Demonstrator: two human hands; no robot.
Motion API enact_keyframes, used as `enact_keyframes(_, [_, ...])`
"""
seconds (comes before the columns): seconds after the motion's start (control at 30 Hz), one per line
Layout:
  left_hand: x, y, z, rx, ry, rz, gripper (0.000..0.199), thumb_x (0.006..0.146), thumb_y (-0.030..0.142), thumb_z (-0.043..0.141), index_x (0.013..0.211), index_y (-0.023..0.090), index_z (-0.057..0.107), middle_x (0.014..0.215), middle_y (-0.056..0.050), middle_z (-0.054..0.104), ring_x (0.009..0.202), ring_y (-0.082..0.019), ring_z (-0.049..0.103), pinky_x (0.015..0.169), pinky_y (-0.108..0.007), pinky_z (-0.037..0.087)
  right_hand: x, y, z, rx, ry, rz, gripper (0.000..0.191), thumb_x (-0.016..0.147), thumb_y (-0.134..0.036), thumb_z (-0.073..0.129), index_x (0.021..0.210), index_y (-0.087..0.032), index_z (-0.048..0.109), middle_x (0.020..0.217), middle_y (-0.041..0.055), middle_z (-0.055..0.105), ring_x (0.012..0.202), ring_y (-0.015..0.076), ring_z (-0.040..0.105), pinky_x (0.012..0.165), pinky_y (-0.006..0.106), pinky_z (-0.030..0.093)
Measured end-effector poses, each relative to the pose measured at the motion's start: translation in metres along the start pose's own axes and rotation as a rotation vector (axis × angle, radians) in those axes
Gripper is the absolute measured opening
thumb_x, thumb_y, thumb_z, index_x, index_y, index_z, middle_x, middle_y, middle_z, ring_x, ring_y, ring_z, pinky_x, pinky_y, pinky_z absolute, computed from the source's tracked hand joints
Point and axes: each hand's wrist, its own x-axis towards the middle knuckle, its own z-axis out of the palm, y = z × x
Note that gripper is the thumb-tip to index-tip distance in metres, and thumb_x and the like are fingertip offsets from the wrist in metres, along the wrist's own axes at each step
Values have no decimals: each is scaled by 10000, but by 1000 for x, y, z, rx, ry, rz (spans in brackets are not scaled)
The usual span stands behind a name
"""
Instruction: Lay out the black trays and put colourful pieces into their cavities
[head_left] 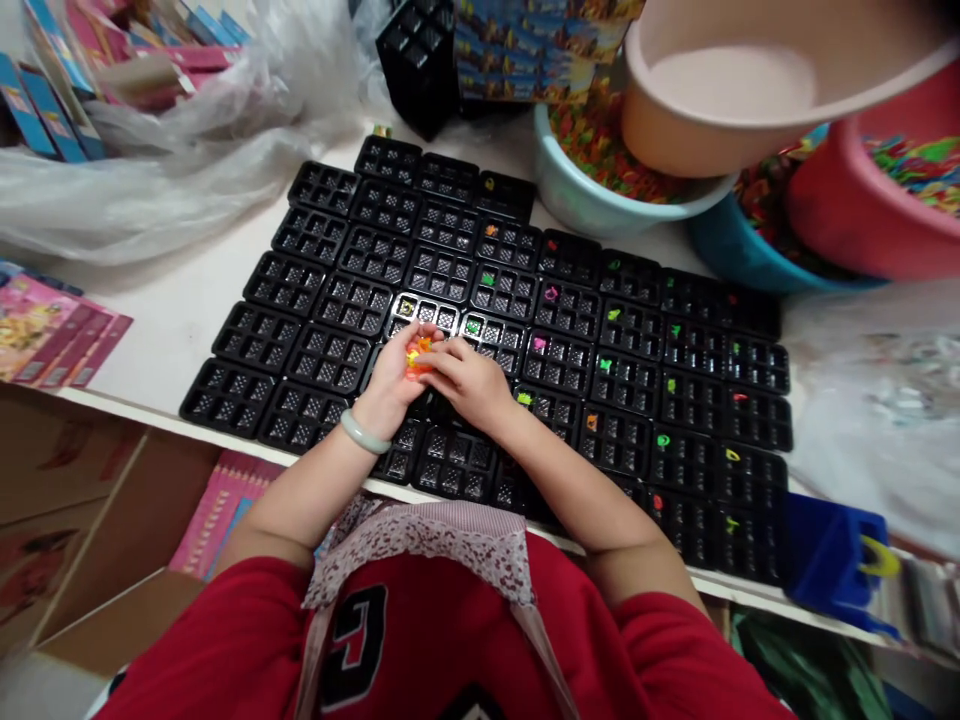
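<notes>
My left hand (393, 378), with a pale bangle on its wrist, is cupped around several small orange and yellow plastic pieces (420, 352). The fingers of my right hand (472, 382) are bent together at this little pile; what they pinch, if anything, is hidden. Both hands are above rows of black compartment trays (330, 357). Single bright pieces lie in many trays toward the middle and right, such as a green piece (474, 327), a pink piece (539, 343) and an orange piece (592, 422). My forearms cover part of the nearest trays.
At the back right stand a light blue basin (581, 205) of small colourful pieces, a beige basin (720, 140) resting over it, a darker blue basin (750, 250) and a red basin (832, 215). Clear plastic sheeting (187, 190) lies back left. A blue plastic holder (832, 555) sits front right.
</notes>
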Motion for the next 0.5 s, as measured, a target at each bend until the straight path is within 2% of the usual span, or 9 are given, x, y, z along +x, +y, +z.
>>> enact_keyframes(0.1, [-8,-8,1,-187,27,-28,388,1048,182,331,737,138,558,671,-15,592,573,-55,599,597,-130,517,-3,4,2,-19,23,1,266,1005,-300,511,1175,-298,715,1125,64,666,937,183,651,772,300,513])
enact_keyframes(0.27, [-11,-15,-2,-255,12,-35,420,1058,217,321,729,135,568,655,-26,594,576,-68,595,587,-136,526,-5,6,3,-22,22,-38,289,991,-300,527,1205,-302,720,1179,73,679,984,193,662,761,296,509])
enact_keyframes(0.4, [-14,-16,-8,-263,-54,-68,454,1073,282,306,705,142,531,635,-20,578,528,-67,576,529,-147,511,-3,10,6,178,93,-46,239,956,-256,557,1112,-281,736,1140,54,706,1032,195,654,851,333,525])
enact_keyframes(0.5, [-18,-17,-16,-213,-85,-76,348,1020,288,485,706,143,523,607,1,553,481,-64,546,441,-142,450,-1,16,7,341,188,34,207,937,-232,558,1052,-241,730,1024,51,725,941,190,656,820,342,532])
